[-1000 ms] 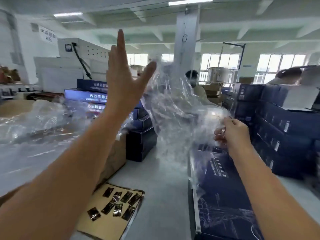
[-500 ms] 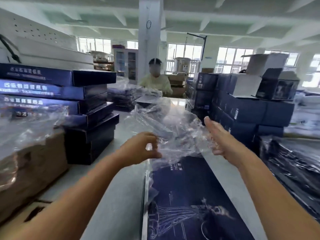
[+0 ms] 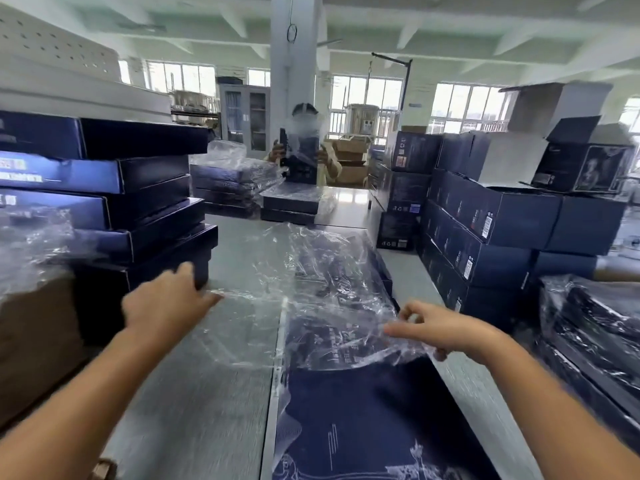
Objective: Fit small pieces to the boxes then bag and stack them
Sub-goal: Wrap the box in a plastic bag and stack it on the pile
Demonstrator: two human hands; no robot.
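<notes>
Clear plastic bag point(image 3: 311, 289) stretched wide now, draped over the far end of the dark blue box point(image 3: 363, 410), which lies flat along the right side of the grey table point(image 3: 207, 393). Left hand point(image 3: 162, 308) is at the bag's left corner, fingers pressed together, too blurred to tell whether they pinch it. Right hand point(image 3: 446, 329) pinches the bag's near right edge between thumb and fingers. Stack of boxes point(image 3: 121, 188) stands at the table's left edge, blue cartons point(image 3: 502, 216) along its right edge.
</notes>
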